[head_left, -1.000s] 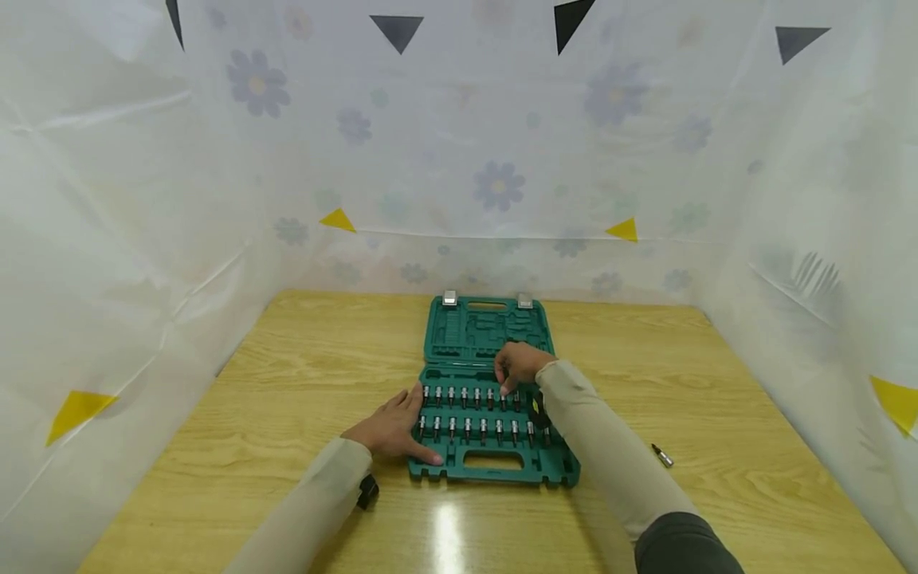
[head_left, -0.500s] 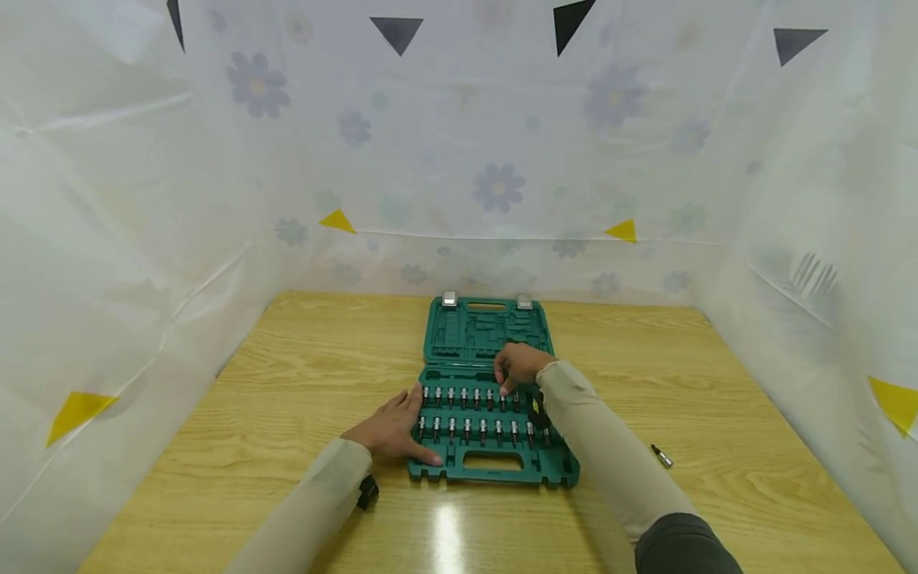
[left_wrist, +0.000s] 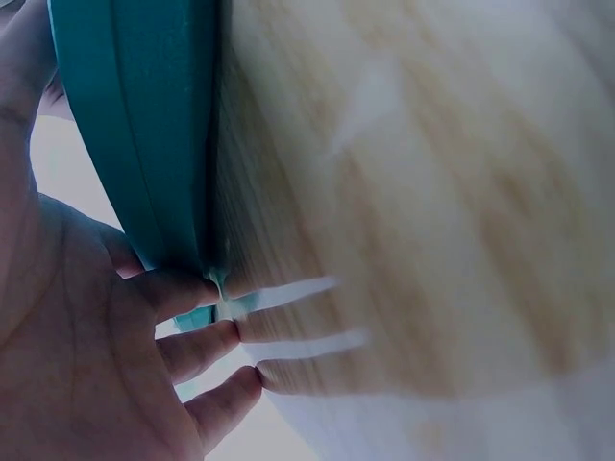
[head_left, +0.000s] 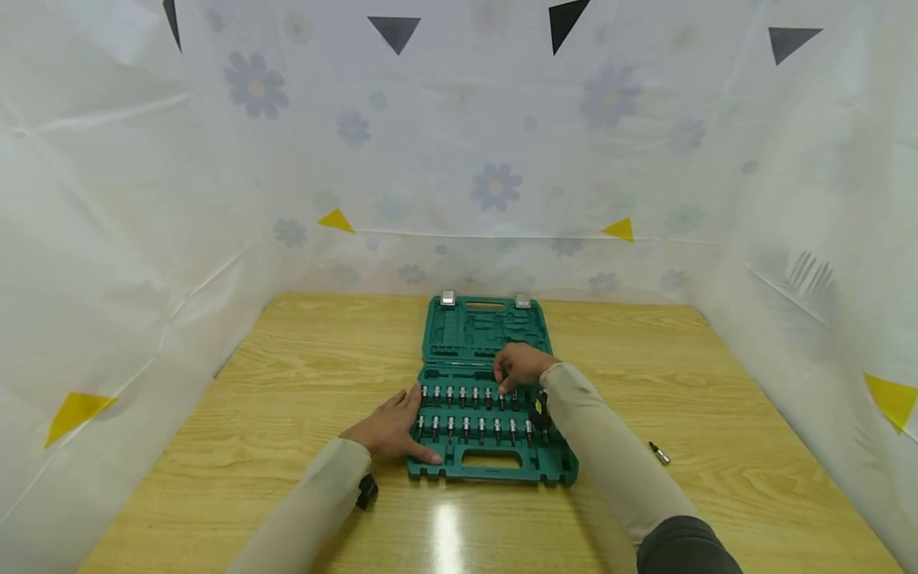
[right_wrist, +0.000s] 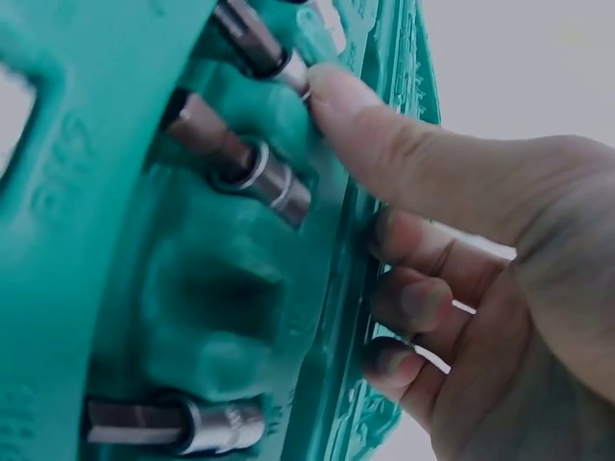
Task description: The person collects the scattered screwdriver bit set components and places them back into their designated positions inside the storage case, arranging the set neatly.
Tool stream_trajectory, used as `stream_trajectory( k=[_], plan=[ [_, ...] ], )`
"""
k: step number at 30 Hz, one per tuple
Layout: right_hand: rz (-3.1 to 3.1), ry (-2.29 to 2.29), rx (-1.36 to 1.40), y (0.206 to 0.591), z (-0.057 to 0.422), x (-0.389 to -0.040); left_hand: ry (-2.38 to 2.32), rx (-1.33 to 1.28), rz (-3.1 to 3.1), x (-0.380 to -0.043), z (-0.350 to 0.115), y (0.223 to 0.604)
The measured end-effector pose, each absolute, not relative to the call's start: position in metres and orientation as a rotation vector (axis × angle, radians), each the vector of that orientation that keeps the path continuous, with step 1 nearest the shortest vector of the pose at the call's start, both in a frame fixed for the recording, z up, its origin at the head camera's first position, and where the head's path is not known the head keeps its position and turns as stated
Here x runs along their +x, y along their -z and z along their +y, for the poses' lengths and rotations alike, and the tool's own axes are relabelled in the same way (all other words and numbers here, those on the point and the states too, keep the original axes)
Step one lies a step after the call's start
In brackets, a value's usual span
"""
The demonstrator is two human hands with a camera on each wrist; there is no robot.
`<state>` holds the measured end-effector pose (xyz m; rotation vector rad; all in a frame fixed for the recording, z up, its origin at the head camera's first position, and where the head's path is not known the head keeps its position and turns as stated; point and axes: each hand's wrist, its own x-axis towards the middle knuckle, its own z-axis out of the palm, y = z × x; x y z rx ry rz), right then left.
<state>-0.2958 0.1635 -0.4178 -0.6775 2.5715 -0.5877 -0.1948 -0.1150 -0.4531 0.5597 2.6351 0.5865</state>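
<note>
Bit [right_wrist: 252, 38] in case [head_left: 495, 475], far row, likely light, stiff, slick: best pinched by its shiny end; right hand [head_left: 522, 364] curled, thumb touching it, grip unclear; left hand [head_left: 390, 425] spread against case

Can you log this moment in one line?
left hand: rests on green case, left edge | case: open | right hand: thumb touches far-row bit | loose bit: on table, right of case

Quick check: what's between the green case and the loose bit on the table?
In the head view, the right sleeve runs between the green case and the loose bit; whatever it covers is hidden.
</note>
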Motion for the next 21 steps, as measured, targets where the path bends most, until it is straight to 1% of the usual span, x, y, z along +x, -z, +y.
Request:
stream_trajectory(
  k=[21],
  plan=[
    [2.616,0.797,-0.81,0.418,0.184,-0.277,-0.566,0.569,2.62,-0.197,-0.115,0.454]
  ],
)
